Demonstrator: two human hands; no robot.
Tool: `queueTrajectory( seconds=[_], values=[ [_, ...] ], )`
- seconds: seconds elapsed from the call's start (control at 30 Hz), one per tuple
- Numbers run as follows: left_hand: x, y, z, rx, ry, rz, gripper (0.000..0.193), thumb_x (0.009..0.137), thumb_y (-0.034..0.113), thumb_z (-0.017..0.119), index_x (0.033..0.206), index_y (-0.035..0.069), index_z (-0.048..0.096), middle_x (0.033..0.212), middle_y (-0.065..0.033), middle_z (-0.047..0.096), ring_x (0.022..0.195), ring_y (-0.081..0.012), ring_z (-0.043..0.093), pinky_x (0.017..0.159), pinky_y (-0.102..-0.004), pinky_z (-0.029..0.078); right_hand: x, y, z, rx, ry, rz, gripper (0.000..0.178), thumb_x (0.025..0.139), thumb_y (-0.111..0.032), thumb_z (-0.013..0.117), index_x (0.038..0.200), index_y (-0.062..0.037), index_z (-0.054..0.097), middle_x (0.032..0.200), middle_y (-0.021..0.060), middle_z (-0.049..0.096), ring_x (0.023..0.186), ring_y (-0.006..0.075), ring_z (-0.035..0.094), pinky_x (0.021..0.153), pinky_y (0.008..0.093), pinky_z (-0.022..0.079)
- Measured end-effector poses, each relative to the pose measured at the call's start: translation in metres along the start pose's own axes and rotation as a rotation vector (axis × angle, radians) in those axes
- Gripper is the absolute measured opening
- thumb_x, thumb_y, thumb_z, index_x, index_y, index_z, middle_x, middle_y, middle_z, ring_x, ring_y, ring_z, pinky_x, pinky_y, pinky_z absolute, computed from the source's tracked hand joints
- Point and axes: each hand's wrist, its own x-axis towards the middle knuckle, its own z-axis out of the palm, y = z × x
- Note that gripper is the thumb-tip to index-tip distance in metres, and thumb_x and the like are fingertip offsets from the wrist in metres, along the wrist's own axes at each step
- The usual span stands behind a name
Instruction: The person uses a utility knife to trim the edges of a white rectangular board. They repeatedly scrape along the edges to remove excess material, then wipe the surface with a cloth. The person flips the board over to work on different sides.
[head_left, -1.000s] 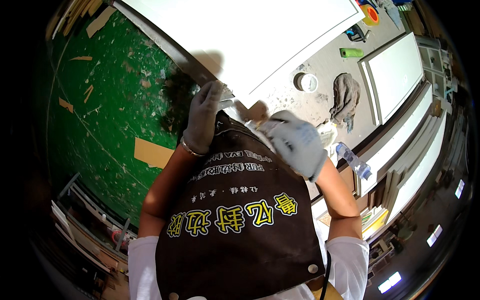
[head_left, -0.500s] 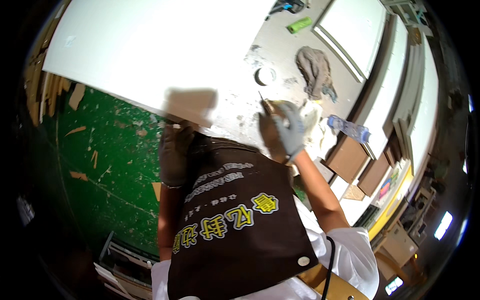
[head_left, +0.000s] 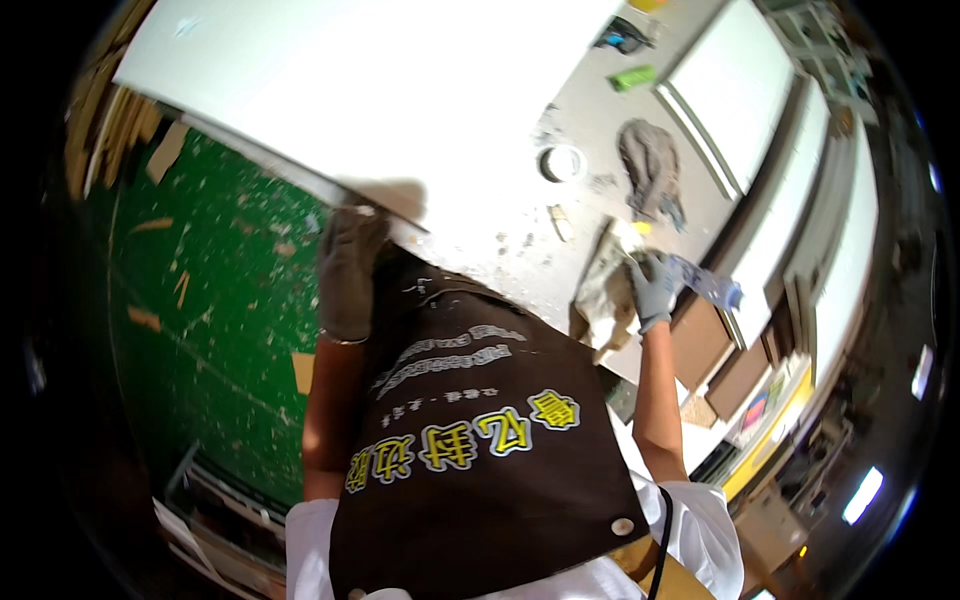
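Note:
My left hand (head_left: 346, 280), in a dark-looking grey glove, is by the near edge of the big white panel (head_left: 400, 90). Its fingers look curled, with a small pale spot at their tips; what they hold, if anything, cannot be made out. On the right, my right hand (head_left: 655, 287), in a grey glove, has its fingers closed at the edge of a crumpled cream cloth (head_left: 603, 285). Just behind that hand lies a clear plastic bottle (head_left: 712, 287) with a blue cap. A small slim tool (head_left: 559, 222) rests on the worktable left of the cloth.
On the worktable (head_left: 595, 130) are a white roll of tape (head_left: 562, 163), a grey-brown rag (head_left: 650, 165), a green cylinder (head_left: 632, 78) and a dark tool (head_left: 625, 36). Stacked panels (head_left: 770, 190) stand along the right. Scraps litter the green floor (head_left: 230, 260).
My right hand has moved right and let go of the small slim tool, which now lies on the worktable. That hand is now at the cream cloth. My left hand stays by the panel edge.

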Motion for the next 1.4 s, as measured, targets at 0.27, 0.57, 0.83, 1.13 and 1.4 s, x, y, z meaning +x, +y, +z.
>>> queueTrajectory(
  seconds=[0.27, 0.57, 0.83, 1.13, 1.4],
  values=[
    [0.017, 0.028, -0.004, 0.556, -0.272, 0.176, 0.023, 0.101, 0.012, 0.049, 0.118, -0.003, 0.051, 0.106, -0.0097, 0.058, 0.098, -0.0225, 0.061, 0.09, -0.0361, 0.051, -0.038, -0.069, -0.041, 0.875, 0.056, 0.121, 0.015, 0.084, -0.016, 0.071, 0.088, -0.0015, 0.068, 0.142, 0.0222, 0.046, 0.132, 0.0303, 0.043, 0.11, 0.0395, 0.031],
    [0.027, 0.034, -0.022, 0.368, -0.56, 0.245, 0.044, 0.101, -0.001, 0.035, 0.142, -0.012, 0.025, 0.13, -0.0224, 0.044, 0.124, -0.0371, 0.052, 0.103, -0.0444, 0.047, -0.071, -0.108, -0.038, 1.585, 0.149, 0.149, 0.027, 0.085, -0.023, 0.062, 0.096, -0.0004, 0.053, 0.114, 0.0144, 0.057, 0.103, 0.019, 0.055, 0.088, 0.0297, 0.043],
    [0.058, 0.035, -0.054, 0.23, -0.641, 0.104, 0.037, 0.106, 0.015, 0.033, 0.136, -0.006, 0.037, 0.135, -0.0204, 0.045, 0.119, -0.0315, 0.055, 0.099, -0.0415, 0.049, -0.093, -0.169, -0.041, 1.783, 0.36, 0.081, 0.033, 0.095, -0.035, 0.063, 0.099, -0.0031, 0.055, 0.101, 0.0093, 0.06, 0.091, 0.0166, 0.059, 0.081, 0.0299, 0.049],
    [0.046, 0.1, -0.041, 0.545, -0.978, -0.078, 0.041, 0.104, 0.03, 0.037, 0.105, -0.003, 0.063, 0.092, -0.0127, 0.064, 0.085, -0.0201, 0.06, 0.08, -0.0327, 0.047, -0.114, -0.213, -0.04, 1.579, 0.481, 0.201, 0.052, 0.086, -0.02, 0.072, 0.129, -0.0003, 0.052, 0.112, 0.0084, 0.063, 0.101, 0.0167, 0.061, 0.09, 0.0322, 0.049],
    [0.057, 0.054, -0.042, 0.18, -0.675, -0.361, 0.046, 0.102, 0.04, 0.044, 0.118, -0.001, 0.054, 0.128, -0.0162, 0.058, 0.11, -0.0219, 0.059, 0.095, -0.0363, 0.047, -0.102, -0.227, -0.046, 0.736, 0.509, -0.019, 0.025, 0.087, -0.01, 0.06, 0.109, -0.002, 0.067, 0.101, 0.0085, 0.061, 0.095, 0.0178, 0.06, 0.085, 0.0307, 0.048]
  ],
)
